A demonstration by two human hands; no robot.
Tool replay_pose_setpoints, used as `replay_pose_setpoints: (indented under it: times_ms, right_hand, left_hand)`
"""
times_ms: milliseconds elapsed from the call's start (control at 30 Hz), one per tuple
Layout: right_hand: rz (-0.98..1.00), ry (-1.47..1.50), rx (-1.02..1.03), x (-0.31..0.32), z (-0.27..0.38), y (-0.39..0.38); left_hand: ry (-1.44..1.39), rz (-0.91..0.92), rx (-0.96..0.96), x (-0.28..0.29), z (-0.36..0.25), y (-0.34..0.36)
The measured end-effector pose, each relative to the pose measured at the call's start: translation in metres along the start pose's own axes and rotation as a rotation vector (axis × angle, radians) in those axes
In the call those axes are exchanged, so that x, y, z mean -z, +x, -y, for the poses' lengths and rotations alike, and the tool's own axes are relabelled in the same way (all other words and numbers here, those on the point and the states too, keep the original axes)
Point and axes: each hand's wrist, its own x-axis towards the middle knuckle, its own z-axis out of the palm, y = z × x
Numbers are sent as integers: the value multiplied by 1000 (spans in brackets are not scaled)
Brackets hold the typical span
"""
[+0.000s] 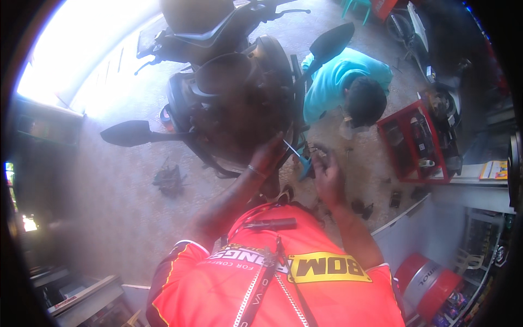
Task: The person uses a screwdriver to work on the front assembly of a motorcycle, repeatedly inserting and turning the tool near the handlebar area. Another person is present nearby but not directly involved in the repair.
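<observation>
In front of me stands a dark scooter (239,103), its front toward me and a mirror out to each side. My right hand (329,177) is closed on the blue grip of a T-handle wrench (305,164). The thin metal shaft slants up and left to the scooter's lower front; whether its tip is seated in a fastener cannot be made out. Against that dark lower front rests my left hand (267,156), close to the shaft's end. Shadow hides its fingers.
A person in a turquoise top (348,79) bends down just right of the scooter. Further right is a red open-fronted cabinet (400,147) by a counter, with a red and silver drum (427,283) at lower right. A dark part (169,179) lies on the floor at left.
</observation>
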Motion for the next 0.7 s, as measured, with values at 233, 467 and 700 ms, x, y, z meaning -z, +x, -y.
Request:
replay_pose_setpoints:
  times_ms: [233,467,700]
  right_hand:
    - [6,5,160,46,-19,-8]
    - [120,-737,783,85,-26,-18]
    - [162,-965,840,94,-30,-7]
  left_hand:
    - [-18,-2,-34,-27,35,4]
    - [-35,49,-7,-33,52,13]
    - [-16,-16,-31,-35,45,16]
